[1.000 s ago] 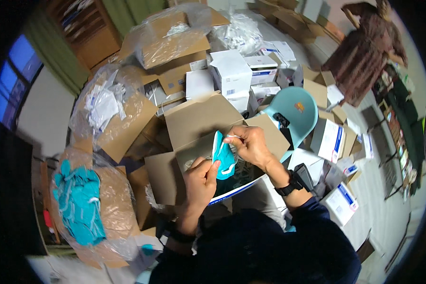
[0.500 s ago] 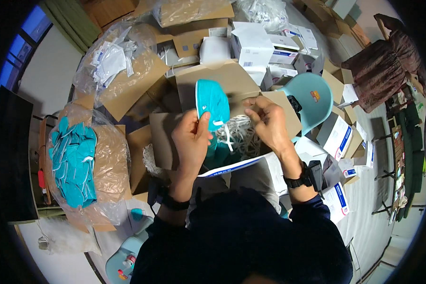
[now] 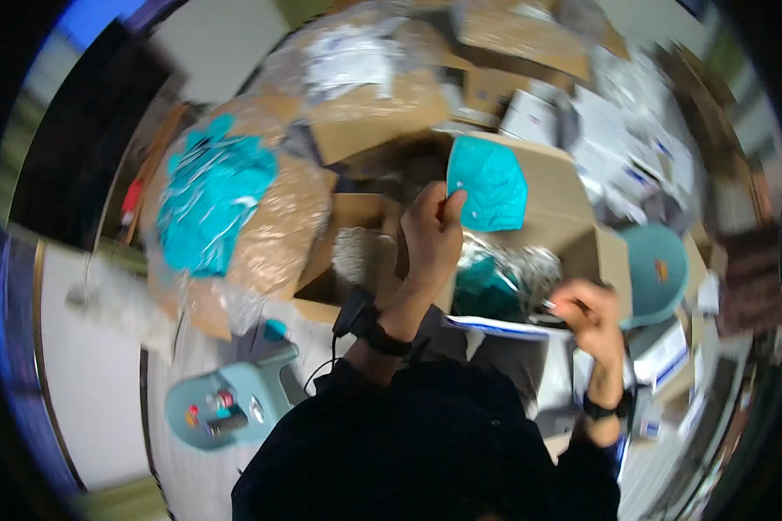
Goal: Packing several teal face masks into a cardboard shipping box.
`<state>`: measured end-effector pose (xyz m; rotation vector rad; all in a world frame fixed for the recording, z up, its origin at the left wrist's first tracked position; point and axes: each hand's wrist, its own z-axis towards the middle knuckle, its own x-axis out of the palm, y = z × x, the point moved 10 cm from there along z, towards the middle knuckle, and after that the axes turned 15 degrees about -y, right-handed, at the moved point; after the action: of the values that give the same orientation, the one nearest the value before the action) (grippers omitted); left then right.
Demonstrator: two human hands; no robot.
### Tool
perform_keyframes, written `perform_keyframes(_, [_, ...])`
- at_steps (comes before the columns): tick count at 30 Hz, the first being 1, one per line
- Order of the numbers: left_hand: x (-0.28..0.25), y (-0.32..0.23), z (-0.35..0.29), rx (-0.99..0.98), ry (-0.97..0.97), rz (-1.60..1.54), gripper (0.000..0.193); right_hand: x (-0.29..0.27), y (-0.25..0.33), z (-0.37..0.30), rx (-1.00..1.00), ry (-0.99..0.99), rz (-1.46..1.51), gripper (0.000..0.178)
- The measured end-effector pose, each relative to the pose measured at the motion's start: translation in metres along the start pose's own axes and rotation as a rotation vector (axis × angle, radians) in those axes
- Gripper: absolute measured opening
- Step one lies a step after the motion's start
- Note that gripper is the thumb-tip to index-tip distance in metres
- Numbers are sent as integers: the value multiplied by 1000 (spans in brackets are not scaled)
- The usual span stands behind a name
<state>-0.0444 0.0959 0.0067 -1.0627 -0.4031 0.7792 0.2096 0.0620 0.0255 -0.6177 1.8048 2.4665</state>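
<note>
My left hand [image 3: 430, 230] at frame centre, fingers pinched on a teal face mask [image 3: 488, 184] above an open cardboard box [image 3: 573, 217], my right hand [image 3: 586, 317] lower right, fingers curled on a blurred white strip, grip unclear

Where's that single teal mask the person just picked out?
In the head view, the teal mask is upper centre, pinched at its left edge by the left hand and held above the open cardboard box.

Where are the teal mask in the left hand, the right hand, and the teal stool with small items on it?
teal mask [image 3: 488, 184], head view, middle of its flat face.
left hand [image 3: 430, 233], head view, back of the hand.
right hand [image 3: 589, 314], head view, knuckles.
teal stool [image 3: 226, 410], head view, seat top.
</note>
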Motion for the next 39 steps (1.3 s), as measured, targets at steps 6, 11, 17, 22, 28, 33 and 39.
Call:
perform_keyframes(6, [-71, 33, 36, -469, 69, -191, 9, 4, -10, 15, 80, 48, -566, 59])
perform_keyframes(11, [-142, 128, 32, -843, -106, -225, 11, 60, -11, -24, -84, 407, -565, 44])
perform_keyframes(17, [-293, 173, 166, -563, -565, 2, 28, 75, -3, -51, -254, 407, -558, 24])
perform_keyframes(22, [-436, 173, 316, -403, -314, -233, 33, 105, 1, -65, -355, 491, -565, 23])
perform_keyframes(28, [-109, -43, 197, 15, 8, -84, 37, 104, -11, -59, -231, 532, -576, 27])
perform_keyframes(33, [72, -82, 20, 486, 1230, -162, 27, 115, -28, -63, 103, 686, -371, 55])
perform_keyframes(39, [112, 30, -139, 445, 1610, 966, 41, 130, -24, -66, 4, 800, -253, 19])
